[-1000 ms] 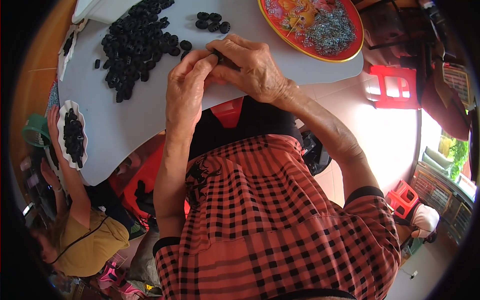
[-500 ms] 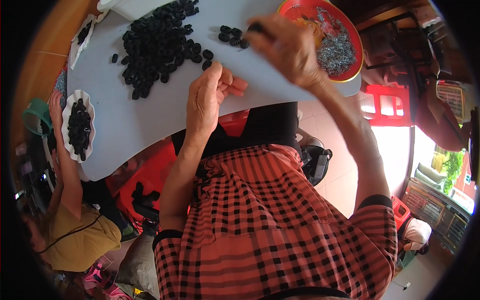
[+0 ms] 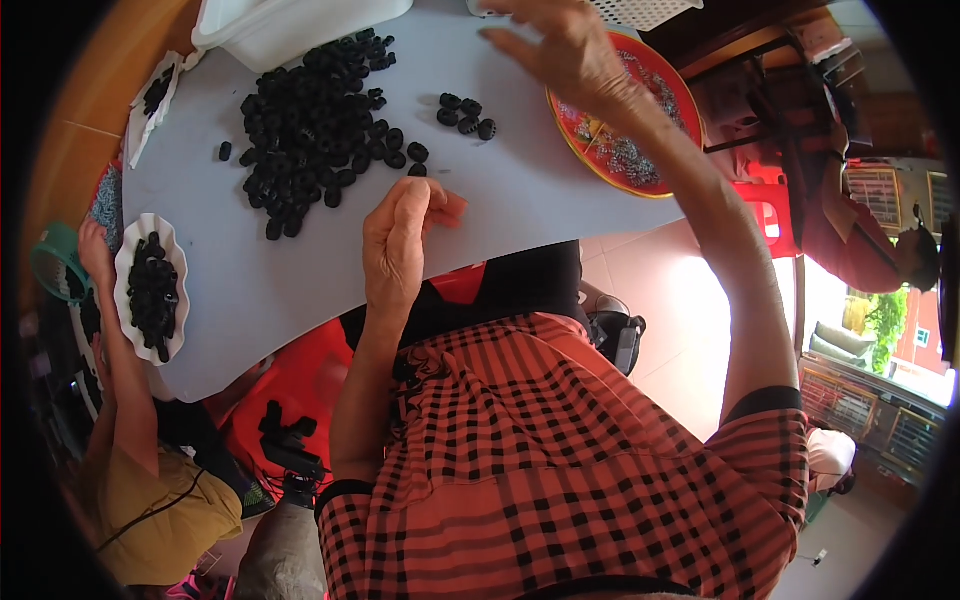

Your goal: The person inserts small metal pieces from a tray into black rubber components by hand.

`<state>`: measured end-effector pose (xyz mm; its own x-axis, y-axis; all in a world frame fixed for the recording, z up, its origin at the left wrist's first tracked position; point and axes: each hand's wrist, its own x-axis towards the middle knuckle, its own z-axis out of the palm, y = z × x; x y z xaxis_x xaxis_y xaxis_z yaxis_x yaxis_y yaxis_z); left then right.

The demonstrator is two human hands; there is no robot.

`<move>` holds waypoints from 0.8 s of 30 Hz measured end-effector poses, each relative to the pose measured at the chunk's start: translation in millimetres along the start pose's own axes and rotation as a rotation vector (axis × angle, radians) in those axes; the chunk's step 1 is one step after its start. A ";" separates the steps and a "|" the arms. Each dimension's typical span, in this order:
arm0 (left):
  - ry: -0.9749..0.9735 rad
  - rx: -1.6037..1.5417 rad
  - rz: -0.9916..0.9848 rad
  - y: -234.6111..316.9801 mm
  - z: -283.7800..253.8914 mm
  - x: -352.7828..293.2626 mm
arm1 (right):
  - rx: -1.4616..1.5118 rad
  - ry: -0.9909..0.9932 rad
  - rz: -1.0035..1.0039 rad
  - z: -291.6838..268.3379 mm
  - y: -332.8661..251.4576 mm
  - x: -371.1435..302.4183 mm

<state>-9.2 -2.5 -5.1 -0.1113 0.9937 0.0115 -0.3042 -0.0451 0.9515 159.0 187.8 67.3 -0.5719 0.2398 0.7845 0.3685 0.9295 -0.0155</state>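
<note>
My left hand (image 3: pixel 398 245) is curled closed over the near edge of the table, thumb against the bent fingers; what lies inside, if anything, is hidden. Just beyond it spreads a big pile of small black ridged wheel-like pieces (image 3: pixel 315 125). My right hand (image 3: pixel 570 55) reaches over the far right of the table with fingers apart, and no piece shows in it. It is beside a white perforated basket (image 3: pixel 650 12) and above a red dish (image 3: pixel 688 95) of small silvery metal parts. A small group of black wheel-like pieces (image 3: pixel 467 118) sits between pile and dish.
A white tub (image 3: pixel 290 35) stands behind the pile. At left, a scalloped white dish (image 3: pixel 172 245) holds black parts, beside a co-worker's hand (image 3: pixel 95 250) and a green basket (image 3: pixel 60 265). A red stool (image 3: pixel 775 215) stands at right.
My right hand has moved farther away toward the white basket, and the black piece earlier at its fingers no longer shows. The view has shifted, revealing more of the far table.
</note>
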 end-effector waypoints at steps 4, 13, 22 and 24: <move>0.021 -0.003 -0.002 -4.8 -4.4 -0.1 | 0.251 -0.361 0.330 33.0 -27.1 -25.1; 0.033 0.008 0.038 -6.4 -1.8 -0.4 | 0.252 -0.488 0.399 39.5 -48.7 -32.8; 0.042 0.072 0.024 -1.4 2.5 -0.6 | 0.262 -0.607 0.139 54.1 -53.3 -18.9; 0.051 0.098 0.028 -2.7 1.9 -1.7 | 0.219 -0.621 0.093 56.6 -53.7 -18.9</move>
<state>-6.4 -3.8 -7.1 -0.1672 0.9856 0.0255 -0.2065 -0.0603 0.9766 108.6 149.2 18.2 -0.8850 0.3781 0.2716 0.3172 0.9168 -0.2427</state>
